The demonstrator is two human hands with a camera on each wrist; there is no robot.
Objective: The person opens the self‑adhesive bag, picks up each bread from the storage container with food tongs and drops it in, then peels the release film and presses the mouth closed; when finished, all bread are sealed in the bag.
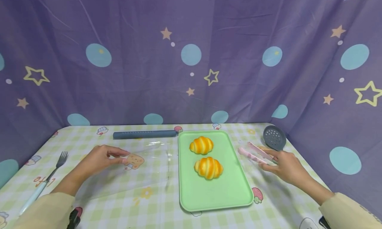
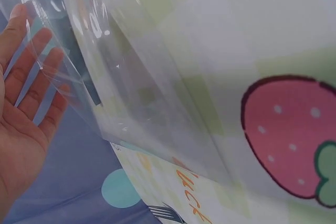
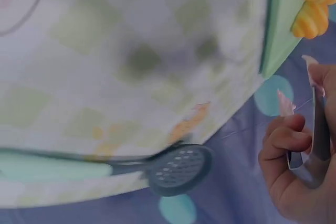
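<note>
Being thin, the bag (image 2: 118, 61) pinched by the left hand (image 1: 101, 160) could be torn, or rolls (image 1: 208, 167) squashed if tongs (image 1: 250, 155) held by the right hand (image 1: 285, 166) are squeezed hard.

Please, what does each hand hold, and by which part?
The left hand holds clear plastic by its edge; the right hand grips tongs by their grey arms.

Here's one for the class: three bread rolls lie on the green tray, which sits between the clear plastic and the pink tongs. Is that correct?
Not quite: the number is wrong. The head view shows two bread rolls, not three, on the green tray, which sits between the clear plastic and the pink tongs.
</note>
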